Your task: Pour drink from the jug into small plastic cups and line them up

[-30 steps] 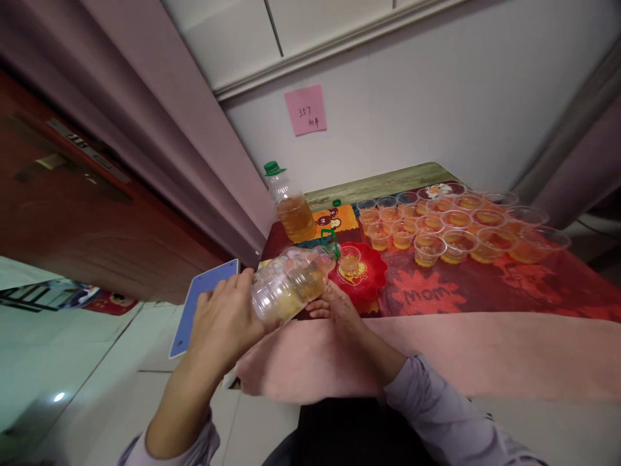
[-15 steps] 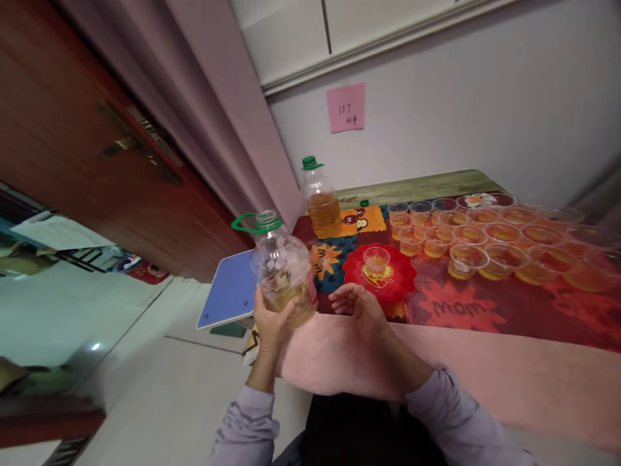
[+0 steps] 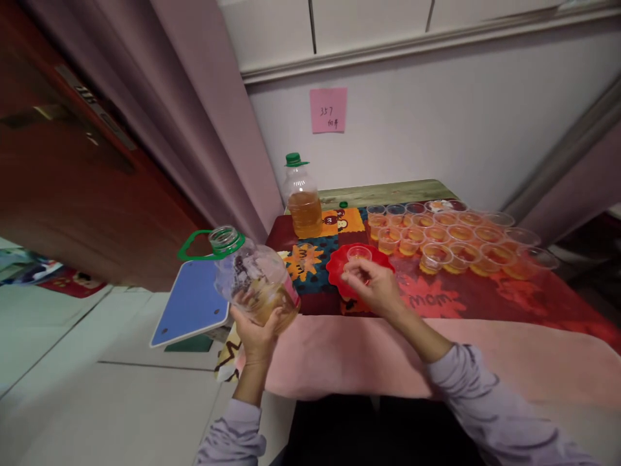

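My left hand point(image 3: 257, 333) grips a large clear plastic jug point(image 3: 262, 285) low on its body. The jug leans to the left, uncapped, with pale yellow liquid in it and a green handle ring at its neck. My right hand point(image 3: 376, 285) is over a red scalloped plate point(image 3: 336, 268), fingers curled and thumb apart from them. Just behind those fingers stands a small clear plastic cup point(image 3: 359, 254) on the plate; its lower part is hidden. Whether the fingers touch the cup, I cannot tell.
Several clear cups of yellow drink point(image 3: 436, 255) stand close together on the table's right. A capped jug of amber liquid point(image 3: 305, 210) is at the back left, near a loose green cap point(image 3: 343, 204). A blue board point(image 3: 194, 301) lies beyond the table's left edge.
The jug has swung left and tilted further, its mouth now lower. My right hand has moved forward over the red plate, in front of the cup. The view has shifted slightly right.
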A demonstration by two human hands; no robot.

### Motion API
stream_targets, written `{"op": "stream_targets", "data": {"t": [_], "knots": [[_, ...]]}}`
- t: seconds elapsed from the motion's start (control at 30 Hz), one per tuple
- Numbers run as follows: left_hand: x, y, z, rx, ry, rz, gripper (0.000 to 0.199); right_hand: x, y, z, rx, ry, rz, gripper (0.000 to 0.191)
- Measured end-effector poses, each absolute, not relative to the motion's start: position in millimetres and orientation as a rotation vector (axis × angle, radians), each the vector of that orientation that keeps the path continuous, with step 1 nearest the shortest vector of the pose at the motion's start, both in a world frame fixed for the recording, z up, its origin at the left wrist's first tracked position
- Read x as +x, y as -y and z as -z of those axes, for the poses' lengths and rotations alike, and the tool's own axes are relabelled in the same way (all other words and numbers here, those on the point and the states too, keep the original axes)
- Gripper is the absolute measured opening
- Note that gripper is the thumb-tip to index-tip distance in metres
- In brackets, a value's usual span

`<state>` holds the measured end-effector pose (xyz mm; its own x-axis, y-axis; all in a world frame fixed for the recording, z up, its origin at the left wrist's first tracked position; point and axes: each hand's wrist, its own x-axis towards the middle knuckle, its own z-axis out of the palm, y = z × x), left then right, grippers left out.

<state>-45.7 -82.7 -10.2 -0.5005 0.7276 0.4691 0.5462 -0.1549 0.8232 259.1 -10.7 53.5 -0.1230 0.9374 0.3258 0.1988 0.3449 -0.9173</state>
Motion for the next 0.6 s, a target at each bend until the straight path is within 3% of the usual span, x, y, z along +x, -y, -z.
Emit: {"op": "stream_targets", "data": {"t": [0.13, 0.23, 0.3, 0.6], "knots": [[-42, 80, 7, 1.385, -1.895, -1.832, 0.098, 302, -35, -68, -1.338, 1.953, -0.329, 0.048], [-39, 79, 5, 1.352, -1.865, -1.863, 0.102, 311, -58, -68, -1.498, 2.233, -0.144, 0.078], [-39, 79, 5, 1.343, -1.870, -1.852, 0.104, 308, -66, -66, -1.602, 2.354, -0.108, 0.085], [-40, 80, 3, 1.332, -1.879, -1.807, 0.100, 297, -68, -72, -1.572, 2.314, -0.090, 0.056]]}}
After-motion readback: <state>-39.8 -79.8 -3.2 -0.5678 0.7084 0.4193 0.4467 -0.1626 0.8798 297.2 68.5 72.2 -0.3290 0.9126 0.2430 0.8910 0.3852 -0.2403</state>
